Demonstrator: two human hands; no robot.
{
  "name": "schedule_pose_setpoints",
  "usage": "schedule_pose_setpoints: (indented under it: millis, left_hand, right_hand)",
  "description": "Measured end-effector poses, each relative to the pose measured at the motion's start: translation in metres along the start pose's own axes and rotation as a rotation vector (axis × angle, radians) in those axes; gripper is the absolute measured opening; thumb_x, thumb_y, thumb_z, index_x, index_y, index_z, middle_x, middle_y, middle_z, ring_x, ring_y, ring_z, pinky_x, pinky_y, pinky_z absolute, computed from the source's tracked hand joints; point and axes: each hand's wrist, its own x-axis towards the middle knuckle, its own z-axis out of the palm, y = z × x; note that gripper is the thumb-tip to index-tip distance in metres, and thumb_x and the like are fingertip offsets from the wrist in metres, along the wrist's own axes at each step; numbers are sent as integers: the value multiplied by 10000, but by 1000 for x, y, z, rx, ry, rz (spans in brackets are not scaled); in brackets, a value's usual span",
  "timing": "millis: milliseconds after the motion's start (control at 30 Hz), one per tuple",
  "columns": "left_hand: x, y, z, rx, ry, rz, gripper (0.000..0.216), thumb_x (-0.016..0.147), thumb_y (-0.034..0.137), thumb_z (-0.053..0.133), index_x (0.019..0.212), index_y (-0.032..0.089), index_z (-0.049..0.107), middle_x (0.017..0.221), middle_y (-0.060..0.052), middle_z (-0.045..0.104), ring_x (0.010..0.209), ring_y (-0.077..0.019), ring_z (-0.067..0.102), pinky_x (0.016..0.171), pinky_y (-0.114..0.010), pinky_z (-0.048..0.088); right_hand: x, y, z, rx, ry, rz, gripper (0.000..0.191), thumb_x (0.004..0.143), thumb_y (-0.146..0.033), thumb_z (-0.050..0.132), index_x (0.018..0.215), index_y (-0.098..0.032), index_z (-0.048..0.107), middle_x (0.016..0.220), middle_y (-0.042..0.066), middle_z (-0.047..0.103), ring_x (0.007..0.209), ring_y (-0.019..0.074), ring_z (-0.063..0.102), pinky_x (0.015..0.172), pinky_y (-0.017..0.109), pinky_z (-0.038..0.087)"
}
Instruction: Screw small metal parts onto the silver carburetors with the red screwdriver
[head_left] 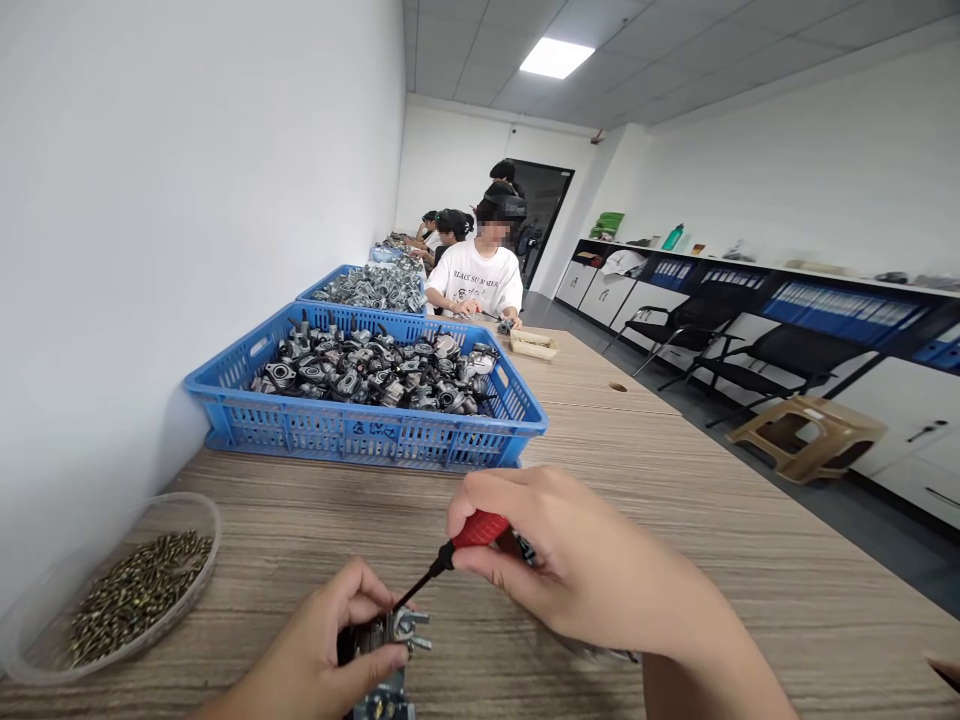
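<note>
My right hand [555,550] is closed around the red handle of a screwdriver [481,528], whose dark shaft slants down to the left. The screwdriver's tip meets a small metal carburetor-like part [405,628] low in the middle of the view. My left hand [337,640] grips that part between thumb and fingers, close to the tabletop. Two short metal prongs stick out of its right side. My fingers hide much of its body, and the exact spot under the tip is hard to make out.
A clear plastic bowl [217,540] of small brass-coloured screws [139,595] stands at left. Ahead, a blue crate [375,440] holds many similar metal parts, with another blue crate [304,296] behind. A co-worker [480,270] sits farther along the wooden table [600,440], near a cream tray [534,346].
</note>
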Motion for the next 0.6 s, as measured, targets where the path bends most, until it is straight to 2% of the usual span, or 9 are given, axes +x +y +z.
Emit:
schedule_pose_setpoints:
  millis: [167, 367, 600]
  left_hand:
    - [-1, 1, 2, -19, 52, -2, 378, 890, 451, 884, 966, 238, 581, 1214, -130, 861, 1157, -334, 787, 990, -390, 530]
    - [-1, -2, 1, -35, 57, -11, 378, 880, 449, 897, 955, 231, 598, 1224, -149, 862, 1171, -345, 789, 981, -392, 553]
    - [1, -5, 0, -33, 5, 3, 351, 921, 454, 861, 980, 218, 609, 1252, -163, 846, 1150, -332, 798, 974, -378, 549]
  right_hand:
    - [6, -1, 6, -44, 60, 24, 168, 1050, -379, 694, 956, -246, 649, 766, -48, 720, 632, 137, 600, 597, 306, 335]
    - [5, -4, 9, -142, 77, 98, 196, 1057, -380, 659, 911, -255, 617, 676, -61, 680, 583, 140, 553, 582, 308, 279]
    - [2, -15, 14, -266, 149, 268, 246, 1039, -433, 659, 878, -266, 576, 685, -46, 688, 597, 171, 546, 589, 316, 244]
